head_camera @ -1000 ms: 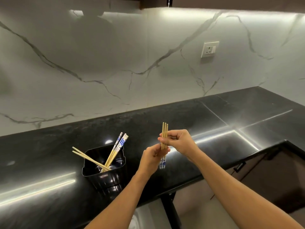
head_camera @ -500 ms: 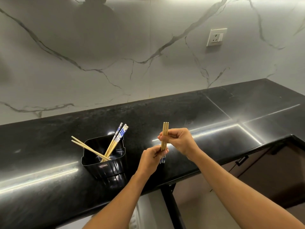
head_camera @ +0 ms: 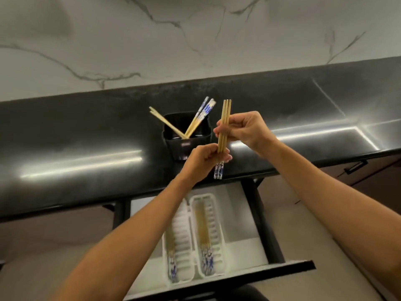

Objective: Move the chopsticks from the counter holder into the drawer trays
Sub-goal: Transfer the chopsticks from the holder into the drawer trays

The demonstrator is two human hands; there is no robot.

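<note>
A bundle of wooden chopsticks (head_camera: 225,118) with blue-and-white ends stands upright over the counter edge. My right hand (head_camera: 245,129) grips its middle and my left hand (head_camera: 206,157) grips it lower down. Just behind, the black holder (head_camera: 186,144) on the counter has several more chopsticks (head_camera: 198,119) leaning in it. Below, the drawer (head_camera: 280,266) is pulled out with two white trays: the right tray (head_camera: 217,224) and the left tray (head_camera: 182,235), each with chopsticks lying in it. My left forearm covers part of the left tray.
The black counter (head_camera: 86,148) runs across the view below a white marble wall (head_camera: 195,40). The drawer's dark front edge lies nearest me. A cabinet handle (head_camera: 355,167) shows at the right under the counter.
The view has tilted down and shifted, so the open drawer and its trays have come into sight. Both hands still hold the bundle upright, now closer to the holder.
</note>
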